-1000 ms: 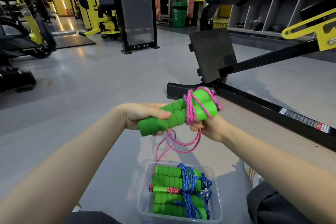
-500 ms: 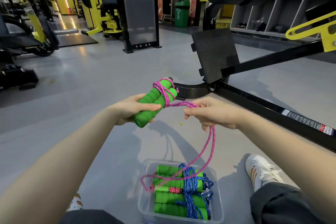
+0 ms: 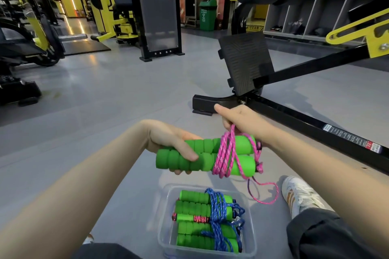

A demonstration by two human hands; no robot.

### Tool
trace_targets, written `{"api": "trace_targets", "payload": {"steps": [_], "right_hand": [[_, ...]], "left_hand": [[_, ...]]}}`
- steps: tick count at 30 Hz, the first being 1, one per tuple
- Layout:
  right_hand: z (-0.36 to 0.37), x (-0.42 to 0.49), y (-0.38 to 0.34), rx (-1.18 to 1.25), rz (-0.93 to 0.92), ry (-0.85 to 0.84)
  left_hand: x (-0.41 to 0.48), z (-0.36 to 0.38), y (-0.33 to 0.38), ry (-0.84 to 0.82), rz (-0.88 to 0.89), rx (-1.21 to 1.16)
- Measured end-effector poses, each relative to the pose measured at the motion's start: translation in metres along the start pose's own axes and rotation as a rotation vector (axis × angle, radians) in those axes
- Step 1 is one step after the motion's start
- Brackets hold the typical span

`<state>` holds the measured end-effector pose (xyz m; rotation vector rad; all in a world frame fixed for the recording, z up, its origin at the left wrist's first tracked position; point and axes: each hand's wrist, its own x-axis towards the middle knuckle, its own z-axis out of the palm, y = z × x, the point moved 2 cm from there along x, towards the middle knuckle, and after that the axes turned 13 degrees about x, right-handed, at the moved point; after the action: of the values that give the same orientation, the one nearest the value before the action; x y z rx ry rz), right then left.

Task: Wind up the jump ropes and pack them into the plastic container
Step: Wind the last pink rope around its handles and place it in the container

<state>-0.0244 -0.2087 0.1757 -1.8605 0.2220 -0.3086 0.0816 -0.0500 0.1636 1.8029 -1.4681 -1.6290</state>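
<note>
- While finishing the wraps, check the landing spot first: plastic container (image 3: 165, 223) on the floor just in front of the legs, already holding packed handles (image 3: 193, 208) with blue cord (image 3: 216, 212) wound over them. Free room apparently only on top.
- Just beyond and to the right, beside the white shoe (image 3: 299, 195), a loose tail (image 3: 267, 195) of cord hanging in a loop below the bundle. Gather it in before packing, to avoid snagging on the rim.
- In mid-air above the container: two green foam handles (image 3: 202, 163) held side by side and roughly level, with pink cord (image 3: 226, 153) wrapped in several turns around their middle.
- With the left hand (image 3: 168, 143), fingers and thumb curled round the handles' left ends, grip firmly enough to stop the pair from splaying. Judged the anchor of the whole step.
- With the right hand (image 3: 242, 120), just behind the handles' right end, fingers curled round a loop of the pink cord and index finger stretched straight, draw each turn snug beside the last rather than piling into a lump.
- Tuck the end under a turn, probably, to lock the bundle.
- Farthest: black machine frame (image 3: 315, 122) on the floor behind the hands. Steer the swinging tail away from it.
</note>
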Motion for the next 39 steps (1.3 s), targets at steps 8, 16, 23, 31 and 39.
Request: {"api": "trace_targets", "payload": {"steps": [8, 16, 23, 31, 39], "right_hand": [[0.015, -0.008, 0.046, 0.612, 0.232, -0.037], [0.023, -0.012, 0.027, 0.054, 0.199, -0.233], [-0.006, -0.014, -0.021, -0.200, 0.058, -0.267], [-0.015, -0.013, -0.031, -0.163, -0.021, -0.333], [-0.031, -0.003, -0.006, 0.096, 0.055, -0.179]], "left_hand": [[0.000, -0.010, -0.005, 0.398, 0.231, -0.277], [-0.008, -0.034, -0.029, 0.888, 0.061, -0.366], [-0.004, -0.029, -0.049, 0.727, -0.117, -0.100], [0.008, -0.013, -0.026, 0.440, -0.232, 0.081], [0.003, 0.001, 0.002, 0.110, -0.119, 0.085]]}}
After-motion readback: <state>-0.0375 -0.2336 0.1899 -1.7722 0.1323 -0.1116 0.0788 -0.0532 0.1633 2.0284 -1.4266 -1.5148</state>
